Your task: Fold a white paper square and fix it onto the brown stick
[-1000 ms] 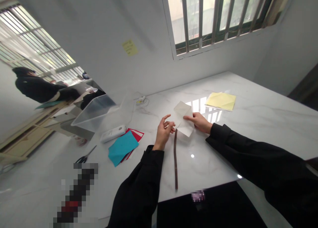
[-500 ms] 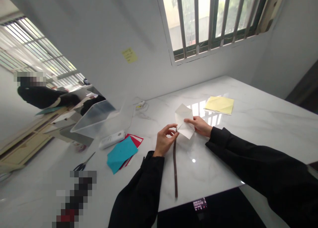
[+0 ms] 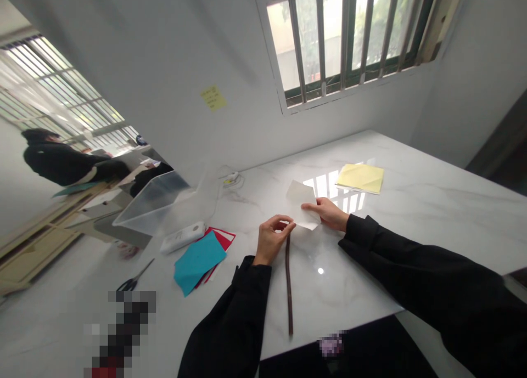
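A small white piece of paper with angled edges is held up over the marble-patterned table. My right hand grips its right side, thumb on top and fingers behind. At the lower left edge of the paper, my left hand is closed in a pinch, thumb against fingertips. Below those fingertips a thin dark brown stick runs toward the table's front edge. The left fingers hide its far end, and it seems to lie on the table.
Blue sheets and red sheets lie left, beside a white power strip, scissors and a clear plastic bin. Yellow paper lies back right. A black panel is at the front. Another person sits far left.
The paper's front fold lines show less than before, and it looks flatter. My left fingertips have drawn together along its lower left edge. The view has shifted slightly.
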A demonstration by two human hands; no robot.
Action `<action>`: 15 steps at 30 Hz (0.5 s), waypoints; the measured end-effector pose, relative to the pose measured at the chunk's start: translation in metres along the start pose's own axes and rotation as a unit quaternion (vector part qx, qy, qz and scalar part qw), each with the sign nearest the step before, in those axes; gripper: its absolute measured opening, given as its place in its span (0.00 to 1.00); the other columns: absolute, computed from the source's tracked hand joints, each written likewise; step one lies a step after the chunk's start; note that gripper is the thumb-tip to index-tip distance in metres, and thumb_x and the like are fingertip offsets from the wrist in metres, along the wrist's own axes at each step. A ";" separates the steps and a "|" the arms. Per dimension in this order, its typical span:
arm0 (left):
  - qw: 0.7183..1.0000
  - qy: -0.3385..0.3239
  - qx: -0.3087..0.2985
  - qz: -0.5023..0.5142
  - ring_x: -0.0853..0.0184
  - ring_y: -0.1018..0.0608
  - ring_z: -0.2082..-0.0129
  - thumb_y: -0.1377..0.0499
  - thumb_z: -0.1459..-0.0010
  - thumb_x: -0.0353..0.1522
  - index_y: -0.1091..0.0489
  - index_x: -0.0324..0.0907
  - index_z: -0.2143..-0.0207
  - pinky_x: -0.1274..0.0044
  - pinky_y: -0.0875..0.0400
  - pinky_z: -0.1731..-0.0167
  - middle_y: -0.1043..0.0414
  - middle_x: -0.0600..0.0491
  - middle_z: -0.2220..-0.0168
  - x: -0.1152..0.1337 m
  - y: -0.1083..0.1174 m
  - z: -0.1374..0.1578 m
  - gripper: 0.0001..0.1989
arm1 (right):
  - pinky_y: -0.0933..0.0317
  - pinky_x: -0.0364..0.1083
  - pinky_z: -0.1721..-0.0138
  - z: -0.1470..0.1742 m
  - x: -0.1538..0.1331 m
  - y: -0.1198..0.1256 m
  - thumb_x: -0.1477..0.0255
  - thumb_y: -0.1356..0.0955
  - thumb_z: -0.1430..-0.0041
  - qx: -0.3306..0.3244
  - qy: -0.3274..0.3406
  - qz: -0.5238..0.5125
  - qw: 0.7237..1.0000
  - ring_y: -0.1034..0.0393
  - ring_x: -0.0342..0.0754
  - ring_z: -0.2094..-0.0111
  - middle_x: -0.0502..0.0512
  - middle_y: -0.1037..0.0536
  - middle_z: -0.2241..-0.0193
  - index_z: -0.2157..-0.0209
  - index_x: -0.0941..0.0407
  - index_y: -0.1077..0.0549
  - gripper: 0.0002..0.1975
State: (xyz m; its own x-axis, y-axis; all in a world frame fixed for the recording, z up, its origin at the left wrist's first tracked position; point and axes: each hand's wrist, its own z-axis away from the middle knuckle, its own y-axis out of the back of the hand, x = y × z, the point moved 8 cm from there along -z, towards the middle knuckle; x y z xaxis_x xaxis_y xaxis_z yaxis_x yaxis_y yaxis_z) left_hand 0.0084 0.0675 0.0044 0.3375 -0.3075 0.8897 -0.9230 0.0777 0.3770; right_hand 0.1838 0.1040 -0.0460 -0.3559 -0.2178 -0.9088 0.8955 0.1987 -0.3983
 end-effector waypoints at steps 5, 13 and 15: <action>0.999 -0.022 -0.019 0.025 0.66 0.19 0.68 0.31 0.46 0.39 0.24 0.41 0.67 0.76 0.25 0.64 0.22 0.50 0.63 0.002 -0.005 -0.001 0.11 | 0.29 0.45 0.67 -0.001 0.001 0.003 0.69 0.25 0.45 0.015 -0.002 0.018 1.000 0.22 0.49 0.69 0.60 0.16 0.67 0.65 0.61 0.19 0.09; 0.999 -0.022 -0.021 0.028 0.70 0.21 0.69 0.31 0.47 0.36 0.26 0.41 0.65 0.78 0.25 0.65 0.24 0.51 0.61 0.003 -0.008 0.000 0.10 | 0.28 0.45 0.65 -0.001 0.001 0.001 0.70 0.25 0.45 0.007 -0.002 0.000 1.000 0.22 0.49 0.68 0.60 0.16 0.66 0.65 0.61 0.20 0.09; 0.999 -0.025 -0.022 0.023 0.71 0.22 0.70 0.30 0.48 0.37 0.26 0.40 0.66 0.79 0.26 0.66 0.25 0.52 0.62 0.004 -0.009 0.000 0.11 | 0.29 0.44 0.66 -0.001 0.001 0.001 0.69 0.24 0.46 0.008 0.000 0.012 1.000 0.23 0.48 0.69 0.60 0.16 0.66 0.65 0.61 0.19 0.09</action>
State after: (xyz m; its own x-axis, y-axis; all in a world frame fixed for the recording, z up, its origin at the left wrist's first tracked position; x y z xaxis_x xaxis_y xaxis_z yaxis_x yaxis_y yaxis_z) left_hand 0.0185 0.0654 0.0045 0.2842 -0.3501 0.8926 -0.9278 0.1342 0.3480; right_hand 0.1840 0.1048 -0.0476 -0.3342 -0.2134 -0.9180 0.9081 0.1877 -0.3742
